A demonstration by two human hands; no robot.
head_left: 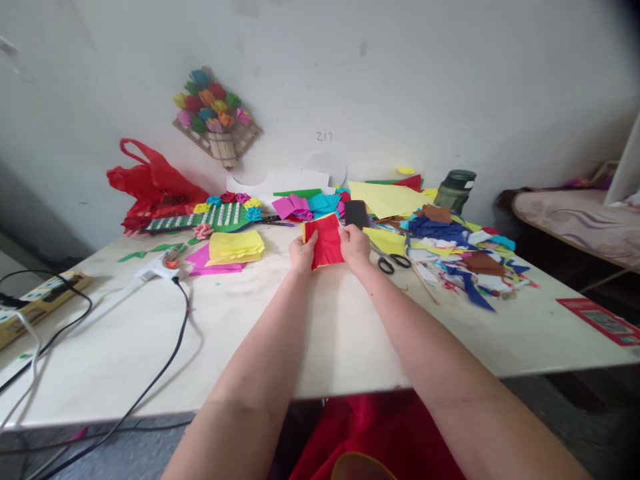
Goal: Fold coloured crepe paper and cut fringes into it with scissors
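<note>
A red paper sheet (328,241) with a thin yellow border showing at its edges is held up over the table by both hands. My left hand (303,253) pinches its left side. On the opposite edge, my right hand (356,245) has its fingers closed. Just right of that hand lie black-handled scissors (394,263), partly on a yellow paper piece (387,241). Behind the red sheet is a dark phone (357,213). To the left, a stack of yellow paper squares (236,248) rests on magenta paper (215,263).
Paper scraps (465,257) heap on the right, near a green bottle (455,190). At left are a white glue gun (159,265) with a black cord, a power strip (43,303) and a red plastic bag (153,180). Paper flowers (229,198) line a green board behind.
</note>
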